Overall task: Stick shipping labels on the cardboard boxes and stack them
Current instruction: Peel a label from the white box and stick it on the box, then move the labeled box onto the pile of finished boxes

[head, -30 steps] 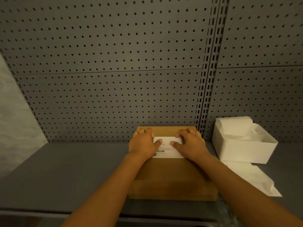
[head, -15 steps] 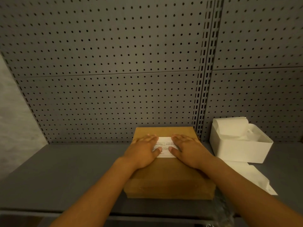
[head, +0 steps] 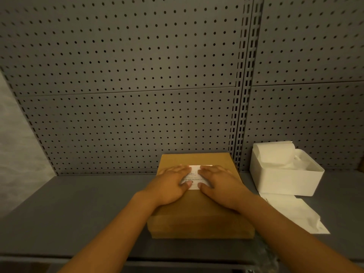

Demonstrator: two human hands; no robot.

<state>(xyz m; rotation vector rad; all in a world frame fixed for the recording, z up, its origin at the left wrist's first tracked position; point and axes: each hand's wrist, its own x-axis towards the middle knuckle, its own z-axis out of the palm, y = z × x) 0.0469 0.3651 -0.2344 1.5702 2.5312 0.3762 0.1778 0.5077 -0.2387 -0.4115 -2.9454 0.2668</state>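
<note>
Label-pressing step, mid-task. Cardboard box point(head: 199, 203) sat flat on grey counter point(head: 78, 209), centre frame, back edge near pegboard point(head: 128, 75). Shipping label point(head: 194, 179) stuck on box top, toward 12 o'clock side, mostly covered. Left hand point(head: 173, 184) laid flat on label's 9 o'clock half, fingers straight and spread, gripped nothing, just pressed down. Right hand point(head: 218, 184) same on 3 o'clock half, palm down, fingers extended, held nothing. Thumbs nearly met at label's 6 o'clock edge. White tray point(head: 285, 182) of paper at 3 o'clock from box, apart from it; loose white sheets point(head: 295, 215) lying at tray's 6 o'clock. No second box visible, no stack seen yet. Judged: label placed, smoothing nearly done. Next probably called for lifting both hands off, checking corners stuck, then gripping box sides to carry to stack. Stack spot not in view, could not tell where.
</note>
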